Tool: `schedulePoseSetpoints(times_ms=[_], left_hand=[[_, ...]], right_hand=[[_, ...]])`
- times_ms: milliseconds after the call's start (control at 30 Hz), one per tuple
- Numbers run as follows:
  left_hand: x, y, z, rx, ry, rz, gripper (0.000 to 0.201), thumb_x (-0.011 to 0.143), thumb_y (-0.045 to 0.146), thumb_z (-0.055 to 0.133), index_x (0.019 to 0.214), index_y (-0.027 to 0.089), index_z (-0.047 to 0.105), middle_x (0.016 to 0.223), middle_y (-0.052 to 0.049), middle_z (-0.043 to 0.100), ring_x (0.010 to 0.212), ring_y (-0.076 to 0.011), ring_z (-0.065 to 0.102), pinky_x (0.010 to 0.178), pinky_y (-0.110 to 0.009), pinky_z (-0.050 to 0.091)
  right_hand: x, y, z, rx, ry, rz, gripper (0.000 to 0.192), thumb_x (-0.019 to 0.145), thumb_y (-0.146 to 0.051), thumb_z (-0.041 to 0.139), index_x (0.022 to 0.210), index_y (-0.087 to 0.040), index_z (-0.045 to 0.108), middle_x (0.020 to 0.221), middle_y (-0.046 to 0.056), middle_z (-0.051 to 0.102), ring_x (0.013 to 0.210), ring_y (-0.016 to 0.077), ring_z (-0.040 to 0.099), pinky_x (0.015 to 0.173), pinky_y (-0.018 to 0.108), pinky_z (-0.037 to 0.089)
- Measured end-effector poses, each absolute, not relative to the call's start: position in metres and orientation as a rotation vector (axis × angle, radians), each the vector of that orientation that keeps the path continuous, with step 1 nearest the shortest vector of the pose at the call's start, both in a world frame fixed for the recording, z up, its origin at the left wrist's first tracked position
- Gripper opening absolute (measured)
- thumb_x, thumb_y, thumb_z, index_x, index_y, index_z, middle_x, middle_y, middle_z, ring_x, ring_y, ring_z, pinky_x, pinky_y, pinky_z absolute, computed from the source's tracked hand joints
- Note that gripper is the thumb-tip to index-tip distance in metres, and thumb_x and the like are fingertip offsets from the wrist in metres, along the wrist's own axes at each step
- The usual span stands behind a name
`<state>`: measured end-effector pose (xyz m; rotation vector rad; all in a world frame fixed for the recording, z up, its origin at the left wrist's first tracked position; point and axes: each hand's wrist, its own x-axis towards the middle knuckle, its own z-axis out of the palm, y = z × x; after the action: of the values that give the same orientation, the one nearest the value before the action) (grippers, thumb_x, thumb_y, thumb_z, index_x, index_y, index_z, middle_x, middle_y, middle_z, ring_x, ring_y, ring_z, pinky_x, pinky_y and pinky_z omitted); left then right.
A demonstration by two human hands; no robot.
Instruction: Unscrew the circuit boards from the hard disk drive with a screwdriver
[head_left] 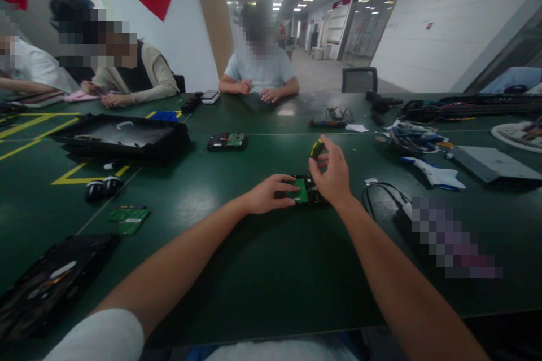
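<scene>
Both forearms reach forward; left hand [267, 194] lies flat, right hand [332, 174] raised, fingers curled in a grip

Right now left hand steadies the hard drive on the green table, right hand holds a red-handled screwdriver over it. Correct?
Not quite. In the head view the screwdriver in the right hand has a yellow-and-black handle, not red. The rest holds: the left hand steadies the hard drive on the green table.
</scene>
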<state>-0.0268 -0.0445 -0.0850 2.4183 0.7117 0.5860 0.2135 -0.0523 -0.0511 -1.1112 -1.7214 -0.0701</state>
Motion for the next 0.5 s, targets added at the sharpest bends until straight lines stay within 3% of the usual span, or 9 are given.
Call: schedulePoseSetpoints(times_ms=[300,500], left_hand=[[-0.0277,-0.0422,-0.0877,2.41,0.727,0.572,0.048,0.093,0.05,0.068,0.138,0.032,0.065,0.155,-0.009,0.049,0.143,-0.0308,0.047,0.116,-0.053,0.042],[-0.0265,-0.0432,-0.0868,2.428,0.712,0.588,0.048,0.094,0.049,0.069,0.138,0.031,0.066,0.153,-0.01,0.05,0.142,-0.0302,0.048,0.118,-0.053,0.039]], right_hand=[[0.2127,-0.0529,-0.051,-1.1,-1.714,-0.07,0.066,0.093,-0.023,0.059,0.154,-0.027,0.038,0.124,0.012,0.058,0.089,0.0218,0.066,0.078,0.041,0.064],[0.2122,-0.0547,-0.0493,-1.117,-1.714,-0.072,0.063,0.093,-0.027,0.06,0.153,-0.028,0.04,0.126,0.013,0.057,0.086,0.0219,0.066,0.069,0.04,0.064]])
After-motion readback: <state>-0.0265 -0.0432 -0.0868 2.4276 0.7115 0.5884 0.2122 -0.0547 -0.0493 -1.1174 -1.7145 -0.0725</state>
